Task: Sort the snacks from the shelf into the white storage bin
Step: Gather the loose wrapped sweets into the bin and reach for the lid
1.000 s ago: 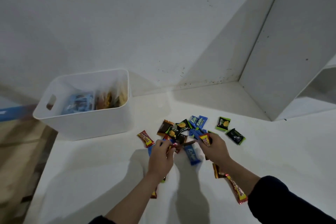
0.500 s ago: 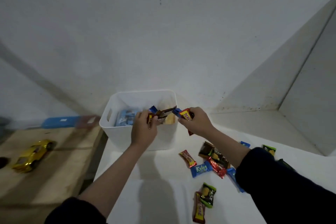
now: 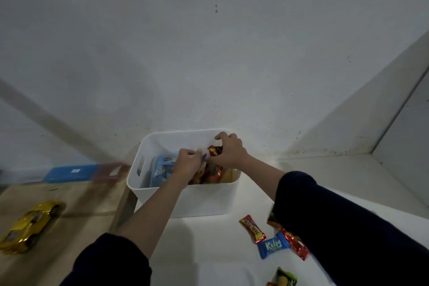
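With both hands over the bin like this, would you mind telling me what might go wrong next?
1. The white storage bin sits at the shelf's left edge; pressing down inside it could tip or nudge it off.
2. The left hand and right hand crowd together over the bin, so released wrappers may snag and spill outside.
3. The right sleeve lies over loose snacks such as the blue Kalpa packet; pulling back might sweep them away.
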The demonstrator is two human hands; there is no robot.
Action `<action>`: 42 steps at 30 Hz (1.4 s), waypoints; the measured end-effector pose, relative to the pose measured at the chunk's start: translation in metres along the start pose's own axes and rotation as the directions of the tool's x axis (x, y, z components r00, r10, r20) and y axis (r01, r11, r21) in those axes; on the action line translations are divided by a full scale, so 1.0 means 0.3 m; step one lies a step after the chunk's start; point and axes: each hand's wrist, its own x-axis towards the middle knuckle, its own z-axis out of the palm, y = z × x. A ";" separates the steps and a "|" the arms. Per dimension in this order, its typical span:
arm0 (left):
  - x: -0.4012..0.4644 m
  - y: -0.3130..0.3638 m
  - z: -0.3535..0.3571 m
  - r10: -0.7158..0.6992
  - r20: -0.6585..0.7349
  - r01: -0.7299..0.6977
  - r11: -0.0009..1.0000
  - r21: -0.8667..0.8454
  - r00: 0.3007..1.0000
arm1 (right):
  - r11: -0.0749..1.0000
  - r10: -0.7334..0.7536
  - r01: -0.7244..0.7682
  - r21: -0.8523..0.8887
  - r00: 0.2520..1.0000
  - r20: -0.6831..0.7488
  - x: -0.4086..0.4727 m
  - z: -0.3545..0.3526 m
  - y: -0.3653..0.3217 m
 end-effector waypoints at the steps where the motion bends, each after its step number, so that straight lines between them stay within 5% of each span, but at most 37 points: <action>1: 0.001 -0.004 0.007 -0.012 0.004 0.012 1.000 -0.008 1.000 | 0.997 0.007 -0.006 0.082 1.000 -0.012 0.000 0.012 0.007; 4: -0.031 -0.021 0.018 0.032 0.014 -0.032 0.999 0.014 0.999 | 0.967 -0.005 0.023 0.252 0.997 -0.074 -0.019 0.028 0.031; 7: -0.084 -0.068 0.031 0.262 -0.034 -0.259 0.963 0.074 0.965 | 0.959 -0.019 0.064 0.275 0.986 -0.165 -0.066 0.023 0.063; 11: -0.184 -0.153 0.066 0.562 -0.105 -0.534 0.819 0.212 0.821 | 0.973 -0.017 0.077 0.218 0.964 -0.267 -0.185 0.022 0.147; 15: -0.334 -0.226 0.148 0.640 -0.080 -0.598 0.749 0.284 0.764 | 0.992 0.014 0.023 0.120 0.954 -0.299 -0.378 0.046 0.305; 20: -0.532 -0.374 0.306 0.574 0.135 -0.580 0.731 0.360 0.808 | 0.979 0.148 -0.177 -0.105 0.961 -0.235 -0.665 0.100 0.572; 28: -0.782 -0.515 0.574 0.134 0.471 -0.448 0.605 0.658 0.872 | 0.789 0.517 -0.533 -0.305 0.845 -0.139 -1.121 0.137 0.917; 36: -0.819 -0.532 0.756 0.038 0.424 -0.384 0.505 0.773 0.905 | 0.746 0.614 -0.609 -0.268 0.786 -0.074 -1.191 0.161 1.082; 42: -0.707 -0.472 0.869 0.054 0.141 -0.140 0.680 0.720 0.989 | 0.791 0.581 -0.575 -0.211 0.813 -0.038 -1.063 0.097 1.167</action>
